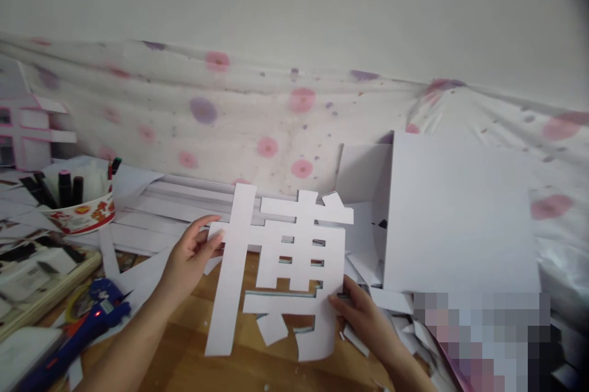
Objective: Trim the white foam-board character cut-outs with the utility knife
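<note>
A white cut-out Chinese character (304, 300) of foam board or thick card is held up above the wooden table (184, 343), its face toward me. My left hand (199, 251) pinches the end of its short bar at the left edge, thumb in front and fingers behind. At the lower right edge my right hand (361, 312) grips the same piece, thumb on the front, with the other fingers partly hidden behind it. Wood shows through several of its small cut windows.
On the left lie a blue glue gun (99, 312), a power strip (46, 269) and a paper tub (83, 214) of markers. White strips (161, 208) cover the back. A large white board (460, 214) leans at right, with scraps (407, 330) below it. A spotted sheet (248, 110) hangs behind.
</note>
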`<move>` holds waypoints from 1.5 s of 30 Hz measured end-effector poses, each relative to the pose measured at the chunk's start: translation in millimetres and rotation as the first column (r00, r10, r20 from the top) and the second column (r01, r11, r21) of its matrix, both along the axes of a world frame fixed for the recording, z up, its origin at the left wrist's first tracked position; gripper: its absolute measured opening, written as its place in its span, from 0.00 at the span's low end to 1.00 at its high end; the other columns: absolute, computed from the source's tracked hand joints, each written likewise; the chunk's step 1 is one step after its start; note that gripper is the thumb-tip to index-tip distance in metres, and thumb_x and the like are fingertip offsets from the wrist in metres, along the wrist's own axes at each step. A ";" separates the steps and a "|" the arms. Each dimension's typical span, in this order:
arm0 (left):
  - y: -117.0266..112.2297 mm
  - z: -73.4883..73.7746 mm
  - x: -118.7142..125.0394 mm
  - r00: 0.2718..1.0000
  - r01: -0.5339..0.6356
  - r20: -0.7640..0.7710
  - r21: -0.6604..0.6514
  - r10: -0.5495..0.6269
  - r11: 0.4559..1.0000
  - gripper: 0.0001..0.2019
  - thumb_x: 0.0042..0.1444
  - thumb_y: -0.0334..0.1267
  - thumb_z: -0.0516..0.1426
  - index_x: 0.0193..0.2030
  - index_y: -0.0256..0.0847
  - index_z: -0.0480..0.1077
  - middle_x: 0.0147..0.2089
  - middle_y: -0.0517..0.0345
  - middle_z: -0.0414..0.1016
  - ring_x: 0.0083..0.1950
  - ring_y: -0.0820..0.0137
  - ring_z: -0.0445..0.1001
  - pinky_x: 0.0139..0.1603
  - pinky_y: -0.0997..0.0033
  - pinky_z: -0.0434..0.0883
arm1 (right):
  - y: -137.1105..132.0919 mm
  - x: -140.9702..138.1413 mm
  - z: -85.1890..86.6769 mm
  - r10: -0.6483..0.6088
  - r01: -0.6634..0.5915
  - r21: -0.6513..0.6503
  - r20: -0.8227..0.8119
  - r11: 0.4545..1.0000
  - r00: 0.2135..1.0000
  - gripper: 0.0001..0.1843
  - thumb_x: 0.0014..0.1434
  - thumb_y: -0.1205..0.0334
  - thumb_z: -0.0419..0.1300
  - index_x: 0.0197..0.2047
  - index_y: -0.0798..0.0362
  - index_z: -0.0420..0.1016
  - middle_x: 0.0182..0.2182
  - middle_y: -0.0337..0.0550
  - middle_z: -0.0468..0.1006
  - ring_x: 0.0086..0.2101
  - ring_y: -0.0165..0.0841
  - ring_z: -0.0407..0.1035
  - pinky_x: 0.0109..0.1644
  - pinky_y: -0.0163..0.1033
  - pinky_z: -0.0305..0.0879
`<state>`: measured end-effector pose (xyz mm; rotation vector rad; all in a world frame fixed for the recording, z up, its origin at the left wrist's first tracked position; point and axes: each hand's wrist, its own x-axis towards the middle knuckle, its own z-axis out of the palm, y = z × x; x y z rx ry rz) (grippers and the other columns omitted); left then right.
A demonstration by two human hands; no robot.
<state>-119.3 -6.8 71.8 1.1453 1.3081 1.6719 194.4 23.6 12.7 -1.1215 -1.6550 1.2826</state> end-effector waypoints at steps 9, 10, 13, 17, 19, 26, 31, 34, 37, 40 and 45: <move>-7.1 -0.7 -10.5 0.980 0.149 -0.131 -0.028 -0.152 0.988 0.21 0.45 0.40 0.62 0.46 0.45 0.63 0.34 0.58 0.78 0.33 0.69 0.75 0.34 0.73 0.70 | 6.2 10.7 -6.0 0.076 -0.083 -0.120 -0.062 0.989 0.995 0.24 0.52 0.52 0.59 0.51 0.53 0.65 0.36 0.44 0.74 0.24 0.31 0.68 0.24 0.36 0.65; -8.4 -0.5 -13.0 0.969 0.184 -0.160 -0.043 -0.189 0.982 0.21 0.45 0.39 0.63 0.47 0.45 0.63 0.36 0.57 0.78 0.34 0.68 0.75 0.35 0.73 0.70 | 6.6 12.3 -5.4 0.085 -0.094 -0.137 -0.067 0.986 0.994 0.25 0.52 0.53 0.60 0.51 0.53 0.66 0.37 0.44 0.74 0.27 0.32 0.69 0.26 0.36 0.65; -11.0 -0.9 -18.0 0.943 0.246 -0.217 -0.058 -0.253 0.968 0.21 0.46 0.38 0.62 0.48 0.44 0.64 0.39 0.54 0.78 0.39 0.66 0.75 0.40 0.69 0.69 | 6.1 15.6 -2.2 0.105 -0.116 -0.181 -0.069 0.977 0.992 0.24 0.51 0.54 0.61 0.49 0.54 0.68 0.38 0.44 0.75 0.35 0.36 0.71 0.34 0.37 0.66; -12.5 -0.8 -17.7 0.923 0.277 -0.256 -0.080 -0.288 0.958 0.19 0.47 0.38 0.61 0.47 0.43 0.63 0.40 0.53 0.78 0.41 0.64 0.75 0.43 0.67 0.68 | 4.7 15.4 0.5 0.136 -0.147 -0.230 -0.062 0.962 0.989 0.22 0.51 0.53 0.61 0.48 0.55 0.70 0.41 0.46 0.76 0.40 0.38 0.70 0.42 0.39 0.65; -13.5 0.0 -16.6 0.915 0.288 -0.265 -0.098 -0.304 0.953 0.19 0.48 0.39 0.60 0.47 0.44 0.63 0.40 0.54 0.78 0.41 0.64 0.75 0.43 0.67 0.68 | 4.6 14.7 0.6 0.124 -0.132 -0.236 -0.050 0.963 0.991 0.23 0.49 0.52 0.62 0.46 0.55 0.71 0.41 0.46 0.77 0.40 0.39 0.71 0.41 0.39 0.65; -13.1 -1.9 -17.9 0.915 0.289 -0.261 -0.113 -0.309 0.951 0.19 0.47 0.39 0.61 0.45 0.44 0.63 0.40 0.53 0.78 0.42 0.64 0.75 0.42 0.68 0.68 | 5.4 16.2 6.0 0.134 -0.126 -0.222 0.020 0.967 0.991 0.25 0.49 0.51 0.61 0.48 0.54 0.70 0.42 0.47 0.76 0.43 0.41 0.69 0.44 0.42 0.65; -9.1 -5.1 -21.1 0.936 0.269 -0.209 -0.092 -0.283 0.959 0.19 0.44 0.37 0.63 0.44 0.43 0.65 0.37 0.55 0.78 0.38 0.65 0.75 0.39 0.69 0.69 | 1.7 16.2 13.7 0.132 -0.111 -0.220 0.085 0.969 0.988 0.23 0.49 0.51 0.60 0.46 0.55 0.70 0.40 0.46 0.76 0.39 0.39 0.70 0.37 0.39 0.65; -6.8 -6.6 -25.0 0.938 0.241 -0.236 -0.078 -0.253 0.967 0.19 0.43 0.36 0.63 0.44 0.43 0.66 0.35 0.55 0.78 0.40 0.64 0.75 0.39 0.68 0.69 | -1.7 15.8 19.0 0.143 -0.117 -0.224 0.101 0.967 0.985 0.21 0.50 0.51 0.60 0.45 0.55 0.71 0.37 0.45 0.76 0.35 0.36 0.70 0.32 0.36 0.64; -4.0 -7.5 -29.7 0.928 0.236 -0.275 -0.083 -0.250 0.968 0.18 0.45 0.36 0.62 0.45 0.43 0.66 0.35 0.55 0.78 0.38 0.66 0.74 0.36 0.71 0.68 | -3.6 15.4 23.1 0.153 -0.125 -0.232 0.107 0.965 0.982 0.21 0.50 0.52 0.61 0.44 0.54 0.71 0.36 0.44 0.76 0.32 0.35 0.69 0.29 0.34 0.62; -1.1 -7.3 -32.3 0.944 0.198 -0.250 -0.089 -0.215 0.976 0.18 0.43 0.37 0.63 0.42 0.43 0.67 0.31 0.57 0.77 0.32 0.67 0.74 0.29 0.74 0.67 | -4.1 14.4 24.5 0.152 -0.131 -0.206 0.089 0.970 0.984 0.20 0.50 0.53 0.61 0.45 0.53 0.71 0.37 0.45 0.77 0.34 0.36 0.70 0.30 0.35 0.64; 2.6 -7.3 -20.8 0.985 0.166 -0.021 -0.145 -0.171 0.975 0.23 0.44 0.43 0.63 0.48 0.43 0.66 0.41 0.53 0.76 0.38 0.64 0.75 0.34 0.70 0.71 | -4.5 11.0 20.5 0.027 -0.013 -0.120 0.119 0.993 0.993 0.18 0.48 0.54 0.60 0.43 0.52 0.71 0.35 0.43 0.77 0.34 0.37 0.71 0.29 0.36 0.66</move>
